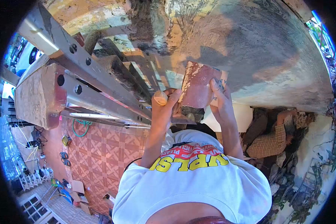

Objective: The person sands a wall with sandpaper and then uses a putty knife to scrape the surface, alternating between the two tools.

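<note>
My right hand (221, 98) grips a reddish-brown sheet of sandpaper (198, 85), with the thumb on its face. Pale flakes mark the sheet's left edge, and print shows on a folded-over part at its right. In my left hand (164, 110) is a tool with a rounded wooden handle (160, 98); the rest of the tool is hidden. The left thumb lies against the sheet's left edge. Behind both hands rises a patchy grey and yellow wall (257, 59), with shadows across it.
A metal ladder (100, 71) slants close by on the left. Far below lies a red tiled floor (100, 149), with a green hose (81, 127) and sandals (65, 158). At lower right, another person's checked sleeve (267, 143) shows beside plants (313, 179).
</note>
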`<control>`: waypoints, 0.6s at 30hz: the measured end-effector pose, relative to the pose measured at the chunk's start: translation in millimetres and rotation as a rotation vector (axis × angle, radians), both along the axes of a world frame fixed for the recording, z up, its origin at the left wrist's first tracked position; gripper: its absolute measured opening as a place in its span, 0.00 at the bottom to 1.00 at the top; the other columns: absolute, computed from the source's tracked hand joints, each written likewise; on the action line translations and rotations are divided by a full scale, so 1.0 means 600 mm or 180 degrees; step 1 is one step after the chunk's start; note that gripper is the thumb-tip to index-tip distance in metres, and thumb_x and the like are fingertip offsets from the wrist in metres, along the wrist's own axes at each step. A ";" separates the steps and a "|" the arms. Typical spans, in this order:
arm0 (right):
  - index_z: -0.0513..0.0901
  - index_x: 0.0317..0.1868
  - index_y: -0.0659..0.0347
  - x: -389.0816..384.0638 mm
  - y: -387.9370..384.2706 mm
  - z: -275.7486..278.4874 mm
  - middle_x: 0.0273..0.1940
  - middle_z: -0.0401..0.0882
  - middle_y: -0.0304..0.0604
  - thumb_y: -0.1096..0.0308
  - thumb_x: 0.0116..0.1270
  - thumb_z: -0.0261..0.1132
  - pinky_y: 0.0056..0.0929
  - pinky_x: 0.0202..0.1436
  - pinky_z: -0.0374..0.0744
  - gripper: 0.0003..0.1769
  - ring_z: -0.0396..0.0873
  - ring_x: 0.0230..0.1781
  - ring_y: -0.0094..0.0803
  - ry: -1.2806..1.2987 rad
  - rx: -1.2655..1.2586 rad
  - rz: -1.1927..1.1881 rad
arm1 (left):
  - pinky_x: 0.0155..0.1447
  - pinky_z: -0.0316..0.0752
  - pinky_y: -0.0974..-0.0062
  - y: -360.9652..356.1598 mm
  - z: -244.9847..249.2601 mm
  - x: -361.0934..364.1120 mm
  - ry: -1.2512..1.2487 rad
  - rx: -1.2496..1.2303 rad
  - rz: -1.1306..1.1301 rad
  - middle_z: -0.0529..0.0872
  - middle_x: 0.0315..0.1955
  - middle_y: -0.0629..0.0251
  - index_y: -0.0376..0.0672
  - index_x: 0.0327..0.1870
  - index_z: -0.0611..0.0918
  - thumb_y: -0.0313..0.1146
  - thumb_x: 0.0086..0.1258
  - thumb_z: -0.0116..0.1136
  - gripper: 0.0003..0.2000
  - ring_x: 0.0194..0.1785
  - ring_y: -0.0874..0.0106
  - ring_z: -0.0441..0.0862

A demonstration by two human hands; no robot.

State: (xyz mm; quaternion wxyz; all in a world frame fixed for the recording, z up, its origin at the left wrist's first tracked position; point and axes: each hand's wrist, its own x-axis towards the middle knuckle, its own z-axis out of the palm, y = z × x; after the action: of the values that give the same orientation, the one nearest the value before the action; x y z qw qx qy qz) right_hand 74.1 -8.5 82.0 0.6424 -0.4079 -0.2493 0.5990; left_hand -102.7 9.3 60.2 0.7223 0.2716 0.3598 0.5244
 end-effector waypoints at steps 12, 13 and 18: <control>0.74 0.57 0.59 -0.004 0.006 0.000 0.49 0.79 0.36 0.66 0.73 0.61 0.29 0.54 0.76 0.15 0.77 0.51 0.25 0.0036 0.0047 0.0124 | 0.19 0.55 0.85 -0.003 0.012 -0.012 0.0245 0.0052 -0.0141 0.73 0.16 0.78 0.36 0.36 0.82 0.32 0.67 0.66 0.08 0.16 0.88 0.63; 0.73 0.58 0.59 -0.001 0.007 -0.006 0.50 0.78 0.37 0.65 0.72 0.62 0.29 0.54 0.76 0.17 0.77 0.52 0.25 0.0059 0.0090 0.0204 | 0.19 0.56 0.85 -0.004 0.013 -0.013 0.0600 0.0011 -0.0138 0.74 0.16 0.77 0.36 0.35 0.82 0.32 0.65 0.67 0.08 0.16 0.88 0.65; 0.68 0.64 0.64 0.026 -0.004 -0.052 0.55 0.77 0.42 0.65 0.69 0.65 0.34 0.62 0.72 0.26 0.75 0.57 0.31 -0.0519 0.0104 0.0346 | 0.20 0.62 0.85 -0.003 -0.008 -0.013 0.1504 0.0533 0.0069 0.76 0.16 0.75 0.36 0.31 0.81 0.32 0.62 0.70 0.10 0.17 0.86 0.70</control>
State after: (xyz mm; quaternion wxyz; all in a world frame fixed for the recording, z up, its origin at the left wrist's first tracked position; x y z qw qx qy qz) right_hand 89.6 -10.7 50.6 0.5931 -0.4306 -0.3322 0.5937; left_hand -110.6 7.8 55.1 0.5875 0.4417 0.4769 0.4821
